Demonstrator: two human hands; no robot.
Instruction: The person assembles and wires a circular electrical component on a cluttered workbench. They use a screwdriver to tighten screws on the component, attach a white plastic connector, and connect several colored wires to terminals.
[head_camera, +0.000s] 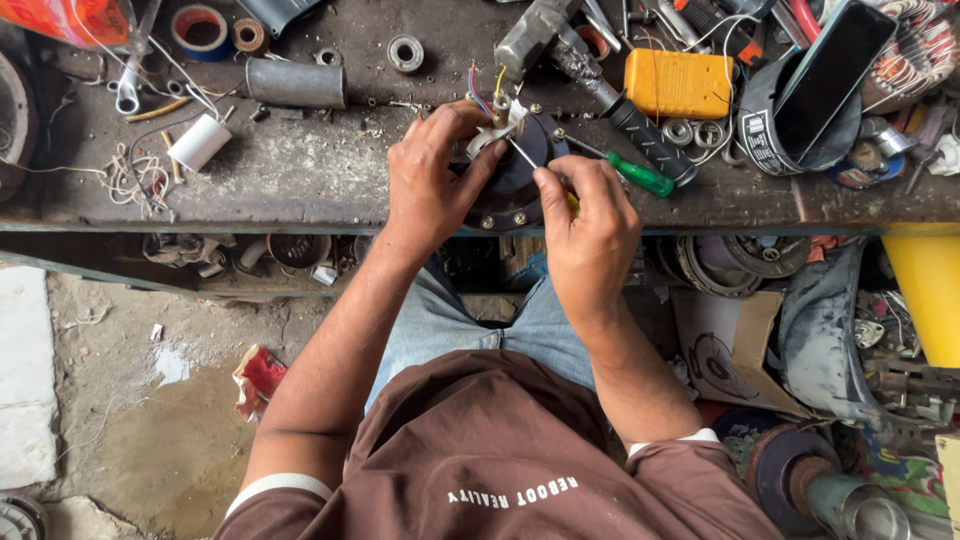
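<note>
**A:** What are the two hands doing?

**B:** Seen from above, a person in a brown shirt and jeans sits at a worn, dark workbench (300, 180). The left hand (430, 175) curls around the near left edge of a round dark motor housing (520, 170), which lies on the bench at its front edge. The thumb and fingers press on a small white part (495, 128) on top of the housing, where coloured wires (480, 85) stick up.

**A:** And the right hand?

**B:** The right hand (590, 225) is closed around a thin screwdriver (528, 158). A bit of yellow handle shows between the fingers, and the metal shaft slants up and left to meet the white part. The hand sits just right of the housing, close to the left hand.

**A:** What lies around them?

**B:** Just beyond the right hand is a green-handled screwdriver (640, 175), beside a black ribbed handle (645, 140). Farther back sits a yellow box-shaped meter (680, 82). To the right, a dark phone (830, 70) leans in a black container. On the left are a white spool (198, 142), a grey cylinder (295, 82) and a roll of blue tape (200, 30).
</note>
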